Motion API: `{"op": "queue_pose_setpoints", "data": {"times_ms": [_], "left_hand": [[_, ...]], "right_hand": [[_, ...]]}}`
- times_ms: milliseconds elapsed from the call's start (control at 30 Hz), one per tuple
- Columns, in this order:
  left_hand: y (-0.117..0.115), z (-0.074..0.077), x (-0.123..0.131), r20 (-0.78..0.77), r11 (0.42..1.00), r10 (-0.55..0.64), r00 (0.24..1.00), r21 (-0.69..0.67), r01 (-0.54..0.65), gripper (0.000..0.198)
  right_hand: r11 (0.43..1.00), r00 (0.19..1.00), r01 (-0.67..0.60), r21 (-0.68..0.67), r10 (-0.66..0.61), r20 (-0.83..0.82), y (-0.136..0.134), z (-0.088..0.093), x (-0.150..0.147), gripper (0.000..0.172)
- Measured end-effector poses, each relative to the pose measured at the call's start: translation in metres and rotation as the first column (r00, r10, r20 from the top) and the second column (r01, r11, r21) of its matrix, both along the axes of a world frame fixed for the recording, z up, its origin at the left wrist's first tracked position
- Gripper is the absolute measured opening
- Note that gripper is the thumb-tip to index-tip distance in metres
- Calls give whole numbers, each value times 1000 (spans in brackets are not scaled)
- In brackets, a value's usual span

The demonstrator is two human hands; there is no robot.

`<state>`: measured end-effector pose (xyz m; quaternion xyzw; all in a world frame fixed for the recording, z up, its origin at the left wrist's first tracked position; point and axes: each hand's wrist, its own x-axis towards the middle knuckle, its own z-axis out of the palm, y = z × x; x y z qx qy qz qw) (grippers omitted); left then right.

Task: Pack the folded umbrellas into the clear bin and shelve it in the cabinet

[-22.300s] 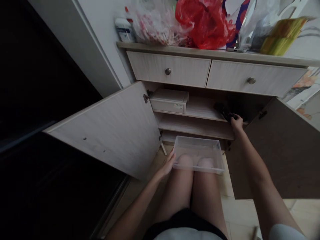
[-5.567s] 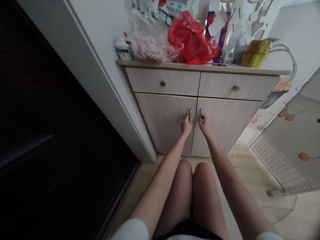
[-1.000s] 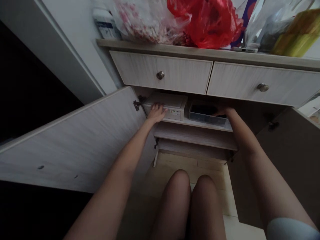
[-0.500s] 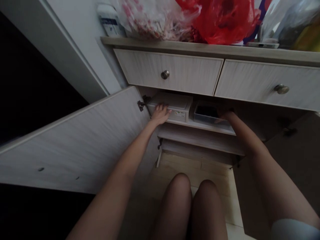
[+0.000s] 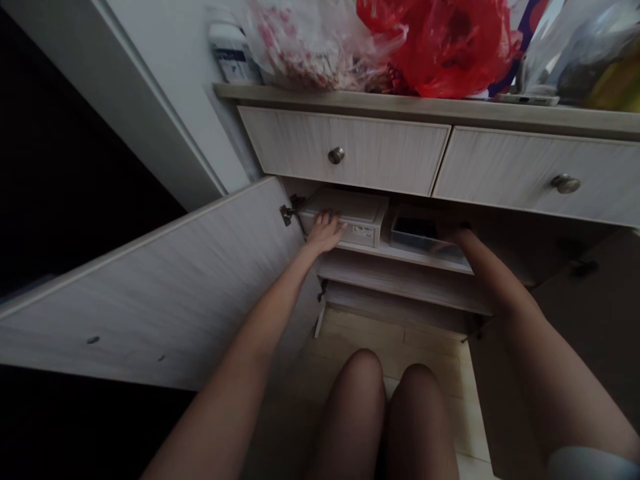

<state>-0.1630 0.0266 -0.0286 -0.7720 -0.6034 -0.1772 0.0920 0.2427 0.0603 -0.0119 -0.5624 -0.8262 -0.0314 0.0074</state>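
Watching through the head camera, I see my left hand (image 5: 325, 233) half-curled and open, its fingertips resting against the front of a white plastic drawer box (image 5: 345, 217), whose long axis runs across the pale wooden shelf (image 5: 400, 257). Just right of it, parallel, lies a clear plastic tray (image 5: 417, 233) holding something dark. My right hand (image 5: 453, 230) is nearer the tray, at its right end; shadow hides the fingers, so I cannot tell whether it grips.

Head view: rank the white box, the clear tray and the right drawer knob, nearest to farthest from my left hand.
From the left hand:
1. white storage box: touching, the fingers on its front edge, on the shelf.
2. clear plastic tray: same shelf, right of the box.
3. right drawer knob: far right, on the drawer above.
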Motion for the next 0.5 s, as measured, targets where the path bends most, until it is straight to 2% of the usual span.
{"op": "queue_pose_setpoints", "data": {"times_ms": [167,267,367,500], "left_hand": [[-3,0,3,-10,1000,20,1000,-8,-20,62],[-6,1,7,-34,998,56,998,-20,-57,63],[-7,2,9,-51,997,68,996,-24,-69,62],[-6,1,7,-32,999,44,999,-12,-44,61]], "right_hand": [[997,997,18,76,-23,69,5,-10,4,94],[996,987,3,95,-18,162,5,-9,5,93],[985,972,18,169,-56,228,1,5,4,86],[966,973,2,259,-62,223,-10,39,7,88]]}}
